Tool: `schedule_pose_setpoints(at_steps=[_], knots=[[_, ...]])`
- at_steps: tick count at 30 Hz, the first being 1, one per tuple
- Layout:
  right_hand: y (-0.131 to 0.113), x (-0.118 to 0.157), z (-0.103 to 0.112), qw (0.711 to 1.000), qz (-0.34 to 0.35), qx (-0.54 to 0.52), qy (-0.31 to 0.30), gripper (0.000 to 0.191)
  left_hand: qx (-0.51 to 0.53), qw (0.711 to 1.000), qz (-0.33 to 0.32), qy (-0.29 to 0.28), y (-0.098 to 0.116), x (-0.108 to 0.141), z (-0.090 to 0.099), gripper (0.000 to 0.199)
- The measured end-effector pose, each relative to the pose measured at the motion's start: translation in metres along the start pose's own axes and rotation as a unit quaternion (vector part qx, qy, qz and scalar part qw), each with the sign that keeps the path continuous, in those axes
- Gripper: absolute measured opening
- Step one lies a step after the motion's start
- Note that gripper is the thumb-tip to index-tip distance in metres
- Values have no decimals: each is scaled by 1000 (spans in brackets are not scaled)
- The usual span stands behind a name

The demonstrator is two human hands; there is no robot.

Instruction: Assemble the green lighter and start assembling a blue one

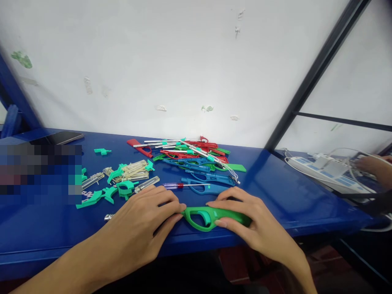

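Note:
A green gas lighter (226,214) with a teal trigger (204,217) lies between my hands, near the table's front edge. My right hand (249,214) is closed around its handle, thumb and fingers on either side. At the other end, the fingertips of my left hand (153,218) pinch the narrow front part, which they mostly hide. Just beyond my hands rests a screwdriver (173,185) with a clear purple handle, its shaft across a blue lighter shell (199,188). Close to my left wrist is a small metal piece (108,217).
Several red, green and blue lighter shells and metal tubes (196,149) are heaped at the back. Teal triggers (125,188) and clear fuel tanks (134,169) lie to the left on the blue table (275,192). Another person's hand (373,167) is near a white power strip (330,173) at right.

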State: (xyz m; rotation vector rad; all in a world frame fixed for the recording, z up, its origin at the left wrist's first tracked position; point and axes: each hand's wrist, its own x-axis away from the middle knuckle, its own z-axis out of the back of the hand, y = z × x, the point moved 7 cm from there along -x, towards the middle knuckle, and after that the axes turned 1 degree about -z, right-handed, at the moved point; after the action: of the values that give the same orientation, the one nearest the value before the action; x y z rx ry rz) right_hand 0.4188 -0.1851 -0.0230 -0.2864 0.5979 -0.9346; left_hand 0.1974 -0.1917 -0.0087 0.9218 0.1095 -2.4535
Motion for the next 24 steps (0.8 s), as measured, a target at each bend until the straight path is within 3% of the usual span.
schedule_pose_setpoints(at_steps=[13,24], knots=[[-1,2,-1,999,18,33,4,32,-75,996,-43,-32,12,1,-1,39],[-1,2,-1,1000,1,23,2,31,-70,997,-36,-18,11,-1,0,31]])
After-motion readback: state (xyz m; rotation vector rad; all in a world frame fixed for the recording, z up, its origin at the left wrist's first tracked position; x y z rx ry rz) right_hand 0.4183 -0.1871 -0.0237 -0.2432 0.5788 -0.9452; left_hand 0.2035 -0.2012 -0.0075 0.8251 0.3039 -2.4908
